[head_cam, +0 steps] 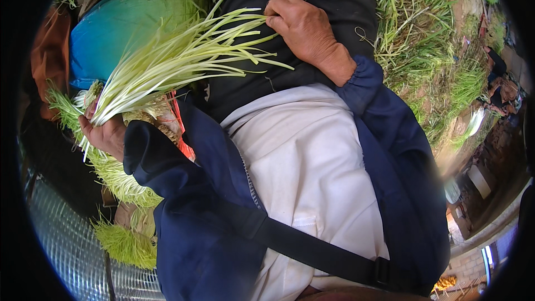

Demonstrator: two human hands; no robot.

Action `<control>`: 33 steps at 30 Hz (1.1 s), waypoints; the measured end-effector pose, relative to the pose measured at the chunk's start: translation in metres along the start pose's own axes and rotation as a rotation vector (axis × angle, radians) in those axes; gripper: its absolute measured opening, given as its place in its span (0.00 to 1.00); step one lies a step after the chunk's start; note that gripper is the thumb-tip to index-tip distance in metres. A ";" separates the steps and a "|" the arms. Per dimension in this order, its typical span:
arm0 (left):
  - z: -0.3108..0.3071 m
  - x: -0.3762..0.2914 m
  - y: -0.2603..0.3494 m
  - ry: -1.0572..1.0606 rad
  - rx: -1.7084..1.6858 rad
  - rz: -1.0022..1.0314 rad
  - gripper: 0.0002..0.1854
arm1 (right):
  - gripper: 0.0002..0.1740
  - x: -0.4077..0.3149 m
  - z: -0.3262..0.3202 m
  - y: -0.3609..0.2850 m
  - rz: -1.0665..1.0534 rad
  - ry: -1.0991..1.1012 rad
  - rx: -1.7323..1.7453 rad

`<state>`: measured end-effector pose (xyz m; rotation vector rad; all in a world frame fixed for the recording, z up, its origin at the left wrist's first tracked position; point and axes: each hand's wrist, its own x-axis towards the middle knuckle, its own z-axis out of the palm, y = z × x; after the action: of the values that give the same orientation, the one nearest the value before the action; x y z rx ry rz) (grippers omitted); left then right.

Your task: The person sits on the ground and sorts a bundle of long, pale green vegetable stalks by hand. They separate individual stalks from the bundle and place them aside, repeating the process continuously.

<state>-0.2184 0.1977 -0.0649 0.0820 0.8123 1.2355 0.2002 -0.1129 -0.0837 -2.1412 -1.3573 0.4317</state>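
My left hand (104, 133) is closed around the pale lower ends of a loose bunch of yellow-green chive-like leaves (175, 58). The leaves fan out up and to the right, across my dark trousers (250, 50). At their far ends, my right hand (307, 33) pinches a leaf tip between thumb and fingers. Most tips hang free below that pinch. Just behind my left hand lie more bundled greens (121, 179), partly hidden by my sleeve. Red netting or string (184, 146) shows beside my left forearm.
A blue-green plastic-covered bulk (121, 29) stands at upper left, beside brown cloth (50, 58). Cut leaves (418, 42) litter the ground at right, with a pale-stemmed bunch (474, 123) farther out. A tied green bundle (125, 244) sits at lower left. Part of another person (496, 62) appears at far right.
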 end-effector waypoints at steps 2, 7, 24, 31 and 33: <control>-0.001 0.000 -0.001 -0.028 -0.033 0.000 0.12 | 0.04 0.001 0.000 0.002 0.012 0.001 0.032; -0.002 0.000 -0.001 -0.052 -0.011 -0.029 0.10 | 0.05 0.001 -0.003 0.009 0.276 0.016 0.623; -0.010 0.007 0.010 -0.062 -0.042 -0.064 0.13 | 0.21 0.000 -0.045 0.033 0.147 0.182 0.294; 0.005 -0.006 -0.001 -0.028 0.040 -0.014 0.13 | 0.19 0.023 -0.011 0.004 -0.094 0.059 0.041; 0.006 -0.007 0.000 -0.059 0.021 -0.055 0.13 | 0.19 0.027 -0.001 0.004 -0.166 0.024 -0.048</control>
<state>-0.2153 0.1934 -0.0571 0.1124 0.7715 1.1680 0.2158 -0.0904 -0.0846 -2.0441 -1.5317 0.3094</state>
